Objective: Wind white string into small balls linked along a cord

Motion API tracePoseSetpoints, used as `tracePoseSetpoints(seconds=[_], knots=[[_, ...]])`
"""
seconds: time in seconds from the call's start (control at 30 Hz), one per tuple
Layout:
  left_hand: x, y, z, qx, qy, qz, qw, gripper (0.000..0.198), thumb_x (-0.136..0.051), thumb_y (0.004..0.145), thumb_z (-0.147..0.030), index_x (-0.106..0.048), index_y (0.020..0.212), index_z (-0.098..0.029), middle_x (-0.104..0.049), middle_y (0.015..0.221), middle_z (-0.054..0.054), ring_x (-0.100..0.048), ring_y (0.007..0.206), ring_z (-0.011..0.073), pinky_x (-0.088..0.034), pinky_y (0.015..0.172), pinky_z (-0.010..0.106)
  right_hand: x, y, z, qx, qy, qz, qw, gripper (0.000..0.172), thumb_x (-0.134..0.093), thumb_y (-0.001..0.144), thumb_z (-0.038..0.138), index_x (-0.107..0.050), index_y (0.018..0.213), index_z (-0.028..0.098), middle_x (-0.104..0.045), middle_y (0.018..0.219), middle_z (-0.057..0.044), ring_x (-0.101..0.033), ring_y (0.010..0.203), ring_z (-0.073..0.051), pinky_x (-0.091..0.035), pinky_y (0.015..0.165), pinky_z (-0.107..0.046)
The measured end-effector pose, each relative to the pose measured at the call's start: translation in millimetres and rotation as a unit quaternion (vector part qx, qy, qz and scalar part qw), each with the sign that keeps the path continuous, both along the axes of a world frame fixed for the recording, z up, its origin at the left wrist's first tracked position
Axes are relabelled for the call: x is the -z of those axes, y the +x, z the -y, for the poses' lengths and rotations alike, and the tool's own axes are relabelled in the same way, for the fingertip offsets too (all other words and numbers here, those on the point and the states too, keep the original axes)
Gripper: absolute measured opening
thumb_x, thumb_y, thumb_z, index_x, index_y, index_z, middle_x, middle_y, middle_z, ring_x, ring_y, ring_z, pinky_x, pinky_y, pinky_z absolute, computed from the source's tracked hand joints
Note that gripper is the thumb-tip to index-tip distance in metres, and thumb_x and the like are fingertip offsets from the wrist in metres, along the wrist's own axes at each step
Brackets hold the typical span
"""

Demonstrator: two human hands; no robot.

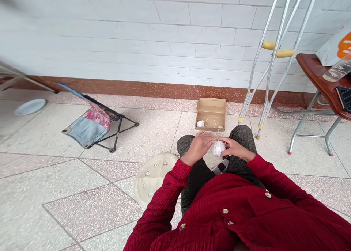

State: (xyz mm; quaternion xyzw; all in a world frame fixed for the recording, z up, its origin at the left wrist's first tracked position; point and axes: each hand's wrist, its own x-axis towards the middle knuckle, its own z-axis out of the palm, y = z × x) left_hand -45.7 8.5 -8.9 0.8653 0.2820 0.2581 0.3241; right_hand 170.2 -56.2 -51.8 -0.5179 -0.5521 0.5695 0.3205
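My left hand (199,147) and my right hand (236,148) meet over my lap, with a white yarn ball (218,148) between them. Fingers of both hands press on the ball, and a thin strand seems to run from it. Just beyond my knees, an open cardboard box (210,114) sits on the floor tiles. Inside lies a smaller white yarn ball (200,124), with a loose white strand (212,121) curving away from it.
Aluminium crutches (264,61) lean against the tiled wall on my right. A cream plastic stool (153,178) stands by my left knee. Further left are a low folding chair (93,121) and a white plate (30,107). A brown table (315,75) holds a bottle (337,70).
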Motion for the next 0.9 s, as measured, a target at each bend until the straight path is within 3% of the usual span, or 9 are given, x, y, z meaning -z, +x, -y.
tracePoseSetpoints(seconds=[0.1,0.17,0.27,0.43,0.57,0.7,0.8,0.9], knots=[[6.0,2,0,-0.017,-0.067,0.069,0.995,0.028,-0.055,0.099,-0.034,-0.075,0.087,-0.019,-0.076,0.095,0.006,-0.068,0.097,0.0205,-0.050,0.096,0.037,-18.5,3,3,-0.023,-0.102,-0.151,0.983,0.065,-0.081,0.060,0.016,-0.066,0.122,0.022,-0.065,0.110,-0.002,-0.060,0.097,-0.019,-0.047,0.089,-0.032],[13.4,4,2,-0.046,-0.103,0.099,0.989,0.028,-0.057,0.098,-0.037,-0.077,0.089,-0.018,-0.076,0.098,0.007,-0.068,0.097,0.0208,-0.052,0.091,0.034,-31.7,4,5,-0.022,-0.129,-0.216,0.968,0.067,-0.084,0.055,0.012,-0.067,0.120,0.023,-0.067,0.108,-0.001,-0.061,0.099,-0.018,-0.048,0.089,-0.030],[27.7,7,5,-0.079,-0.158,0.116,0.977,0.032,-0.057,0.096,-0.040,-0.078,0.090,-0.017,-0.077,0.097,0.006,-0.069,0.094,0.0208,-0.052,0.089,0.032,-47.1,1,7,-0.009,-0.135,-0.282,0.950,0.069,-0.087,0.052,0.010,-0.068,0.116,0.024,-0.068,0.106,0.000,-0.063,0.097,-0.017,-0.051,0.086,-0.028],[47.8,10,14,-0.087,-0.226,0.076,0.967,0.041,-0.055,0.094,-0.047,-0.078,0.083,-0.014,-0.077,0.083,0.004,-0.068,0.080,0.0201,-0.052,0.080,0.031,-59.6,-2,-4,0.104,-0.103,-0.291,0.946,0.059,-0.088,0.059,0.021,-0.062,0.113,0.024,-0.068,0.111,-0.005,-0.067,0.096,-0.022,-0.059,0.084,-0.040],[51.0,13,26,-0.071,-0.233,0.038,0.969,0.039,-0.055,0.095,-0.045,-0.077,0.083,-0.015,-0.077,0.084,0.004,-0.068,0.081,0.0191,-0.052,0.082,0.030,-61.9,9,-27,0.205,-0.034,-0.225,0.952,0.054,-0.084,0.063,0.029,-0.058,0.111,0.023,-0.065,0.111,-0.005,-0.066,0.094,-0.021,-0.057,0.086,-0.040],[43.2,14,32,-0.038,-0.177,0.010,0.983,0.038,-0.053,0.098,-0.041,-0.075,0.080,-0.017,-0.076,0.084,0.005,-0.067,0.082,0.0191,-0.051,0.090,0.034,-48.8,22,-45,0.283,0.078,0.017,0.956,0.061,-0.081,0.058,0.029,-0.055,0.113,0.023,-0.057,0.109,-0.003,-0.060,0.091,-0.020,-0.053,0.086,-0.039],[31.6,13,28,-0.018,-0.107,-0.010,0.994,0.033,-0.052,0.100,-0.035,-0.074,0.083,-0.018,-0.075,0.085,0.004,-0.067,0.083,0.0182,-0.044,0.106,0.041,-28.3,20,-40,0.213,0.120,0.208,0.947,0.060,-0.079,0.056,0.025,-0.059,0.112,0.021,-0.053,0.105,-0.004,-0.055,0.090,-0.021,-0.048,0.088,-0.039],[19.7,9,20,-0.018,-0.045,-0.022,0.999,0.027,-0.051,0.101,-0.030,-0.074,0.090,-0.019,-0.076,0.096,0.005,-0.068,0.097,0.0206,-0.035,0.114,0.046,-7.8,10,-23,0.082,0.079,0.212,0.971,0.058,-0.080,0.054,0.021,-0.062,0.109,0.021,-0.054,0.097,-0.001,-0.053,0.085,-0.019,-0.046,0.083,-0.035]])
